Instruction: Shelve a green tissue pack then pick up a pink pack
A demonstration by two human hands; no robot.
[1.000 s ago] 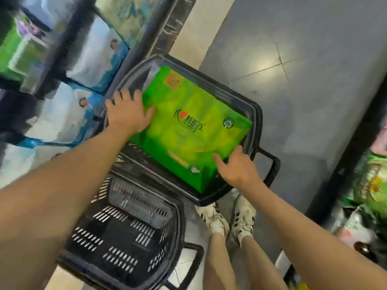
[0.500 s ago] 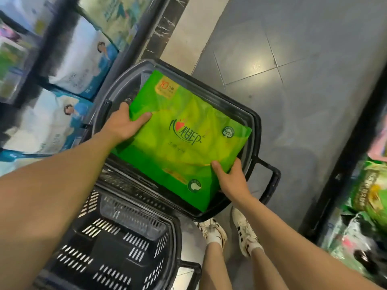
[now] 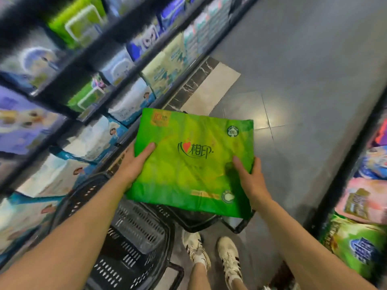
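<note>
A large green plastic pack [image 3: 194,164] with a red heart logo is held up in front of me, above two black shopping baskets. My left hand [image 3: 135,164] grips its left edge, thumb on the front face and fingers hidden behind. My right hand [image 3: 250,177] grips its right edge the same way, thumb on top. The nearer basket [image 3: 125,243] sits below my left forearm. The farther basket [image 3: 209,222] is mostly hidden under the pack.
Dark shelves [image 3: 88,65] on the left carry blurred packs of tissue and paper goods. Another shelf [image 3: 360,206] with pink and green packs stands at the right. Grey tiled floor [image 3: 303,80] runs between them. My white shoes [image 3: 211,254] stand beside the baskets.
Both hands have lifted the green pack up out of the farther basket, where it lay before. The view has swung up, showing more of the left shelves.
</note>
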